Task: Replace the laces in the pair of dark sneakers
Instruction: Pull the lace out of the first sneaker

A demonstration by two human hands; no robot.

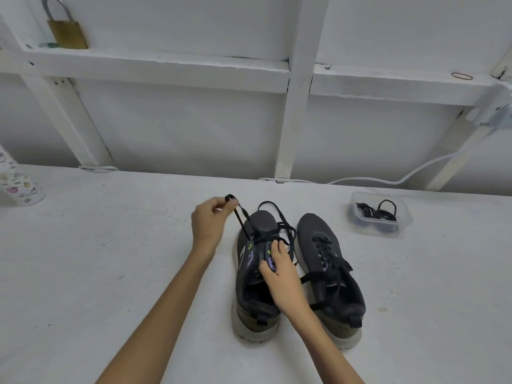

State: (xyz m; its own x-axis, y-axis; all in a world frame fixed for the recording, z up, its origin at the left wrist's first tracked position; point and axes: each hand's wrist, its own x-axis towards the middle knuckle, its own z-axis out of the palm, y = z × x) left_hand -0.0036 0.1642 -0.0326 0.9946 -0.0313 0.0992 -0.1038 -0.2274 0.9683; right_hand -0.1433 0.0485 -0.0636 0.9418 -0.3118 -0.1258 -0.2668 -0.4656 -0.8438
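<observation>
Lace (240, 219), limp and light, likely handles best near its tip; left hand (207, 221) pinches it at eleven o'clock of the sneaker (261, 220), which right hand (282, 275) grips.

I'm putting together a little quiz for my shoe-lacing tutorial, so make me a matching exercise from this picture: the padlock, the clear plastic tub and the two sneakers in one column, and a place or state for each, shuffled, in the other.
Things
1. padlock
2. clear tub
3. left sneaker
4. right sneaker

Places or states
A. laced, no hand on it
B. on the wall ledge, upper left
C. holds black loops
D. its lace pinched by the left hand

Pairs: 1-B, 2-C, 3-D, 4-A
</observation>
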